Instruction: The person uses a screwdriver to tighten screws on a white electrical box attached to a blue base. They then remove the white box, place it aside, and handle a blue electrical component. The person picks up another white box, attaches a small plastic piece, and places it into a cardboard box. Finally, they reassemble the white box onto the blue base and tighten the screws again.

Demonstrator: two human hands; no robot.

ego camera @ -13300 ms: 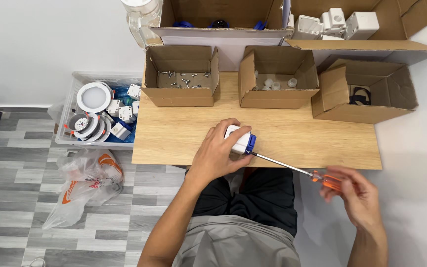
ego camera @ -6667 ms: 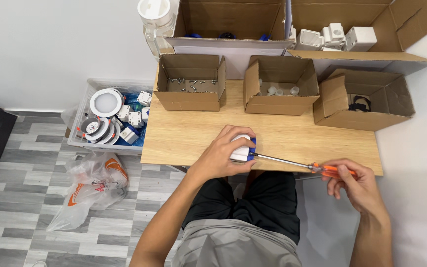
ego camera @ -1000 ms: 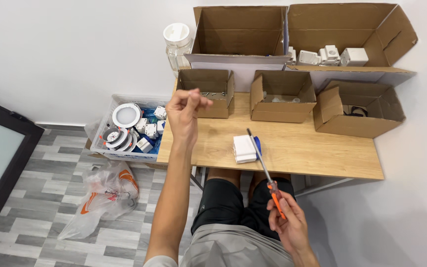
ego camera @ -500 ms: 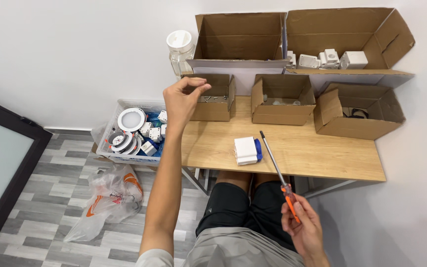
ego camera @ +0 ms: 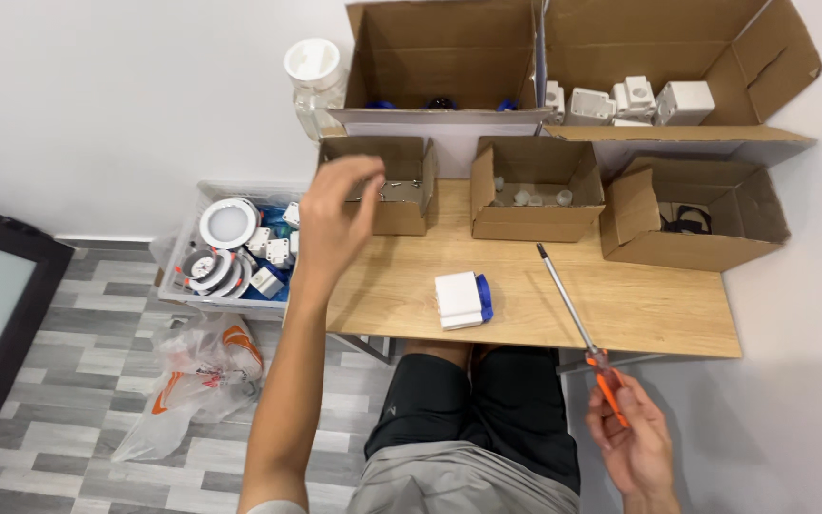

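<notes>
Right now the left hand (ego camera: 335,214) is lifted above the table's back left corner, fingers loosely curled and pinched together just in front of the small open cardboard box (ego camera: 380,186) there; whether it holds anything tiny between the fingertips cannot be told. The right hand (ego camera: 632,440) sits off the front right edge of the table (ego camera: 639,314), closed around the orange handle of a long screwdriver (ego camera: 573,319), whose metal shaft slants up over the tabletop with its tip free in the air, touching nothing.

The white and blue block (ego camera: 463,300) lies alone near the middle of the front edge, apart from both hands and from the tool. Judging by that, any fastening on it is paused, not being driven at this instant. Two more open boxes stand along the back edge, the middle box (ego camera: 535,190) showing small pale parts inside. A tub of round white fittings (ego camera: 235,247) stands on the floor beside the left edge.
</notes>
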